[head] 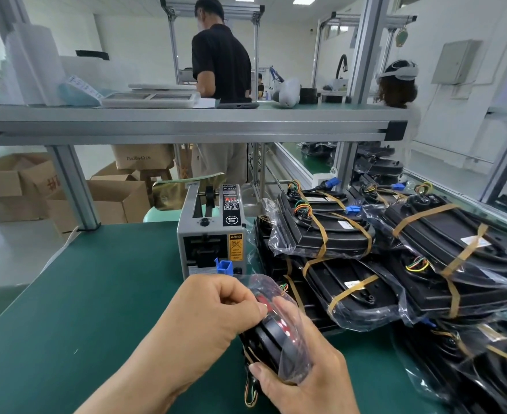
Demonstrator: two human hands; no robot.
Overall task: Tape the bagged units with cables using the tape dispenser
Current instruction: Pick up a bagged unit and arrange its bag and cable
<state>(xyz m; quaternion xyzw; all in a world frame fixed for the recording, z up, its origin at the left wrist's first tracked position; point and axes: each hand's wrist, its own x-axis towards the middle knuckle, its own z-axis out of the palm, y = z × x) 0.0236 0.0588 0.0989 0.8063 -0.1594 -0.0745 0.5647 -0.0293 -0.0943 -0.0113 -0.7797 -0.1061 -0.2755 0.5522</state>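
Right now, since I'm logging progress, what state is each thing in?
Held unit: bagged, tilted on edge.
Left hand: pinches the bag's top.
Right hand: grips it from below.
Tape dispenser: upright, panel lit.
Stacked units: bagged, taped, piled right.

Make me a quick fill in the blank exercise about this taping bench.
The tape dispenser stands on a ____ mat.
The left hand and right hand both hold a black unit inside a clear ____.
The taped units are piled to the dispenser's ____.
A small ____ connector shows in front of the dispenser.
Missing words: green, bag, right, blue.
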